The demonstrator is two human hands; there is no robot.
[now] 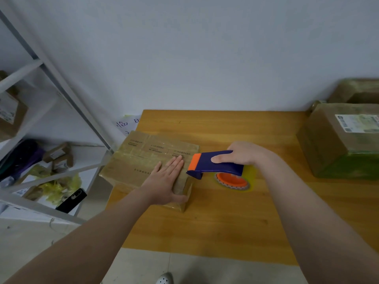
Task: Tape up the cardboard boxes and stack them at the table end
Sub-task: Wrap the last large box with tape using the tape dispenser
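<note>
Left hand [166, 181] lies flat (fingers [178, 163] straight) on the cardboard box [139, 160], right hand [244, 154] gripping the tape dispenser [217, 168].

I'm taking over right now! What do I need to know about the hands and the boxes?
Left hand: flat, fingers straight, pressing on the cardboard box at the table's left edge.
Right hand: grips the tape dispenser, whose front is just beside the box's right edge.
Done: the flaps are closed and look glossy with tape. A labelled box and a further box sit at the right end.
Left: finish taping, then move this box over to those.
</note>
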